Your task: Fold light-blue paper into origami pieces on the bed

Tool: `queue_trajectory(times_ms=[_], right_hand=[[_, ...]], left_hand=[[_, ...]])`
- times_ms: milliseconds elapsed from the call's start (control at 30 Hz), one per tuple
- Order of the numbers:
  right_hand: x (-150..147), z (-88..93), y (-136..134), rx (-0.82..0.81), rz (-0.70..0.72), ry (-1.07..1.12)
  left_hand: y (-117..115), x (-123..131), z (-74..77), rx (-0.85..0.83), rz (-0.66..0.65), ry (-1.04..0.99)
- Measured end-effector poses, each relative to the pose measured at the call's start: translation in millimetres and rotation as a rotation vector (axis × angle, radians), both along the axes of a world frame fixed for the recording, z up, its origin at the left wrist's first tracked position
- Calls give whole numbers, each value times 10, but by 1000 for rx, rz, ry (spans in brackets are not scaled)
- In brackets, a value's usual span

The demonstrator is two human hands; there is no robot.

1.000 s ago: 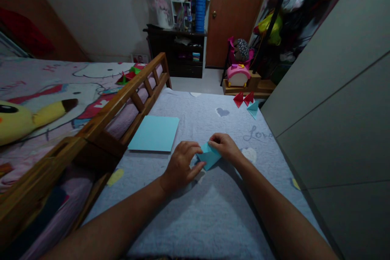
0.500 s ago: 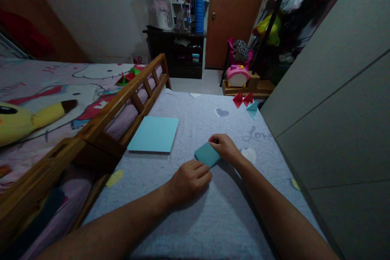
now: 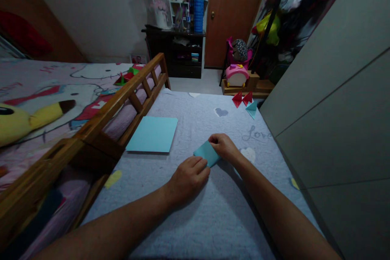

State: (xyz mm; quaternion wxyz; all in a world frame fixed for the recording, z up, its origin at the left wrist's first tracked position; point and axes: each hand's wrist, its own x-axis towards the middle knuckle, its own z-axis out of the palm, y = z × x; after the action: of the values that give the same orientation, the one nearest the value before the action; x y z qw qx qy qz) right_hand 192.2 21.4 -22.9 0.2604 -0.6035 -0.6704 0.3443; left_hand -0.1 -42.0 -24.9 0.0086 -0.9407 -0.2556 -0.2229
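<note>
A small folded piece of light-blue paper (image 3: 207, 152) lies between my two hands, low over the bed sheet (image 3: 189, 219). My left hand (image 3: 189, 176) is closed on its near-left edge, the fingers resting over the paper. At its far-right corner my right hand (image 3: 224, 146) pinches it between thumb and fingers. To the left lies a stack of flat light-blue paper (image 3: 154, 134), square-cornered. Far off on the sheet stand two red folded-paper pieces (image 3: 237, 99) and one light-blue folded piece (image 3: 251, 109).
A wooden bed rail (image 3: 122, 93) runs along the left, with a yellow plush toy (image 3: 36, 124) beyond it on the other bed. Red and green folded paper (image 3: 128, 76) lies there too. A pale cabinet (image 3: 341, 101) borders the right side. A pink toy case (image 3: 237, 75) stands past the far edge.
My left fingers have shifted slightly up onto the folded paper, covering more of its left edge. My right hand keeps its pinch almost unmoved. The camera view has shifted very slightly.
</note>
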Motion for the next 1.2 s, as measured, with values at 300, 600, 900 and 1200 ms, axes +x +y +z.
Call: queue_trajectory(times_ms=[300, 600, 900, 1200], right_hand=[[0, 155, 52, -41, 71, -115], [26, 216, 141, -60, 129, -202], [23, 132, 154, -60, 111, -234], [24, 164, 168, -94, 129, -264]], left_hand=[[6, -29, -30, -50, -78, 83], [9, -30, -29, -68, -96, 82], [9, -30, -72, -38, -58, 71], [-1, -47, -143, -55, -25, 114]])
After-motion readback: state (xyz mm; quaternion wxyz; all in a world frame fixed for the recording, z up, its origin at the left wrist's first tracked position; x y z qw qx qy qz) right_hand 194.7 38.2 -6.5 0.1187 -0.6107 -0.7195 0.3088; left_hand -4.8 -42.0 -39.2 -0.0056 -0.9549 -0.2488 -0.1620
